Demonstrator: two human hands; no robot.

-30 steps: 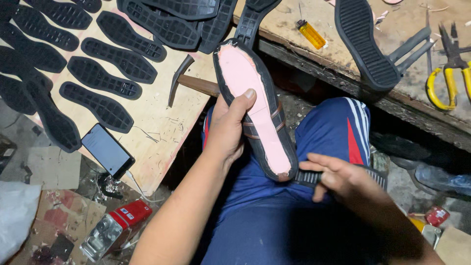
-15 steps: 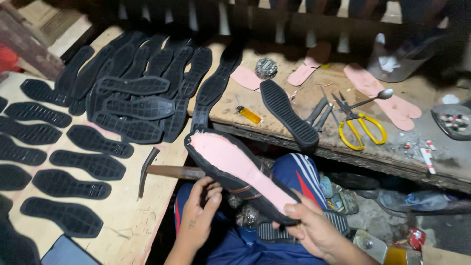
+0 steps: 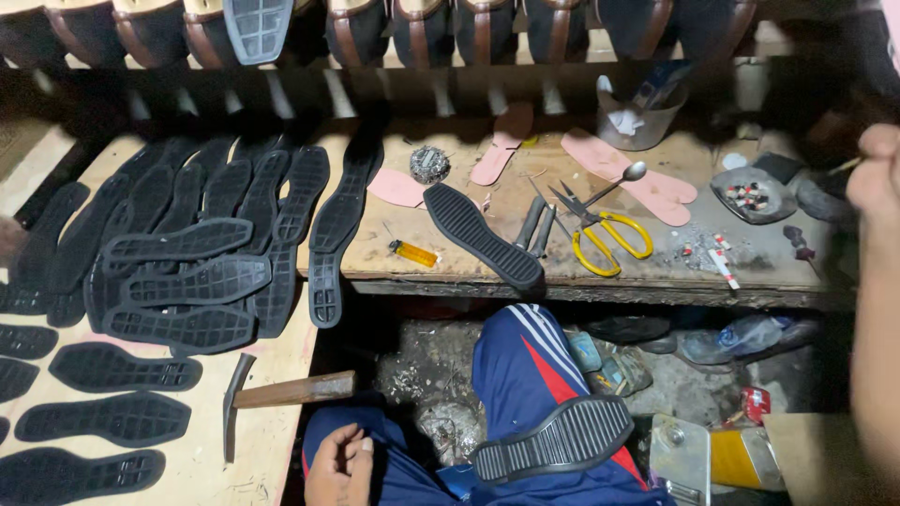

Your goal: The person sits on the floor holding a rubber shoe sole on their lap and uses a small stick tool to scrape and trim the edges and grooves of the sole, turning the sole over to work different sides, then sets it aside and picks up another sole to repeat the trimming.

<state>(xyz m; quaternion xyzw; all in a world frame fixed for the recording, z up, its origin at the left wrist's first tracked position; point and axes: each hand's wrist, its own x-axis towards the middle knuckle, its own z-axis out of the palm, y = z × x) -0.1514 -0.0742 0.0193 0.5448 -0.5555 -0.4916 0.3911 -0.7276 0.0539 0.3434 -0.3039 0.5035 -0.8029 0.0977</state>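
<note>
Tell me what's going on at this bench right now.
A person sits at a workbench making shoes. The left hand rests loosely curled on the lap, holding nothing. The right hand is raised at the frame's right edge, apparently pinching something thin. A black sole lies tread-up on the thigh. Many more soles cover the boards, with a hammer and yellow scissors nearby.

Black ridged sole (image 3: 553,439) on blue red-striped trousers (image 3: 525,365); yellow-handled scissors (image 3: 600,230).
</note>
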